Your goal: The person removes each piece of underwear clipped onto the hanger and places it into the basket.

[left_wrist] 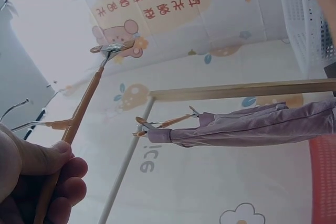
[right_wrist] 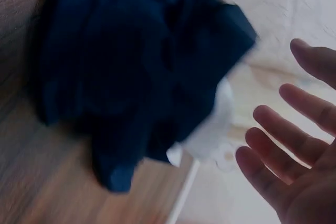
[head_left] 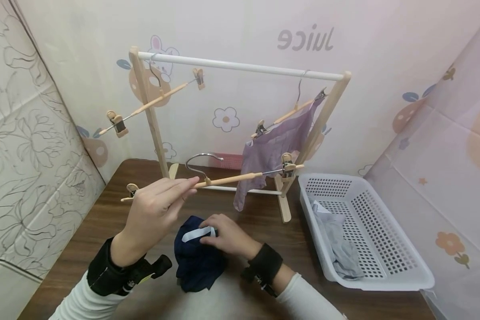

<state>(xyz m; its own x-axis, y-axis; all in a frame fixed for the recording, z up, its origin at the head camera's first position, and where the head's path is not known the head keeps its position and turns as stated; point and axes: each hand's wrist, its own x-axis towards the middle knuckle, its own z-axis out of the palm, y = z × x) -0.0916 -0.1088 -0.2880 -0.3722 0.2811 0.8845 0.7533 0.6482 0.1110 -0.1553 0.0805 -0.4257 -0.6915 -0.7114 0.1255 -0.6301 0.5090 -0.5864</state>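
Note:
My left hand (head_left: 156,202) grips the wooden bar of a clip hanger (head_left: 232,179), holding it above the table with its metal hook upward. In the left wrist view, thumb and fingers wrap round the hanger bar (left_wrist: 84,100). A crumpled navy garment (head_left: 200,266) with a white tag (head_left: 196,234) lies on the table below. My right hand (head_left: 232,235) is at the garment's upper right, by the tag. The right wrist view shows its fingers (right_wrist: 278,129) spread, apart from the navy cloth (right_wrist: 131,61).
Behind my hands stands a wooden rack with a white rail (head_left: 240,66). A bare clip hanger (head_left: 152,103) hangs at its left, and a lavender garment (head_left: 260,155) is clipped to another at right. The white basket (head_left: 380,284) at right holds a grey garment (head_left: 340,244).

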